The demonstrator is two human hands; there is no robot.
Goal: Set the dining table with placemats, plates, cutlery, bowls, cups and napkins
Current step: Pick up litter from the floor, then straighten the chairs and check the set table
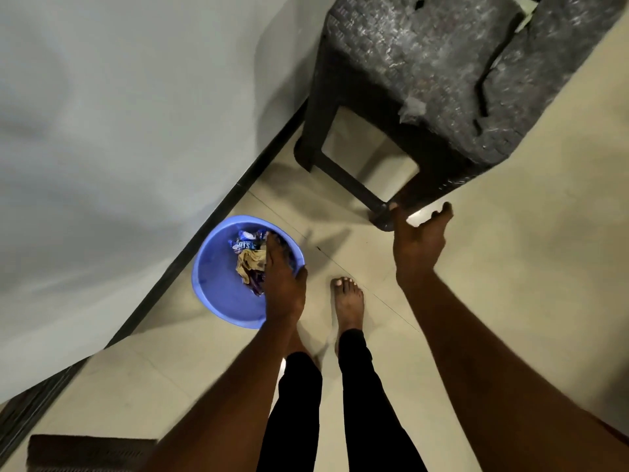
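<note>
No placemat, plate, cutlery, bowl, cup or napkin is in view. My left hand (284,281) reaches down over a blue plastic basin (221,291) on the floor, fingers straight and pointing at the crumpled wrappers and scraps (248,258) inside it. I see nothing held in that hand. My right hand (418,240) hangs in the air to the right, fingers spread and empty, just in front of the leg of a dark plastic table (425,80).
The basin stands against a grey wall (102,131) with a black skirting strip (204,229). My bare foot (348,303) and black-trousered legs stand on beige floor tiles. A dark mat (85,451) lies at the bottom left.
</note>
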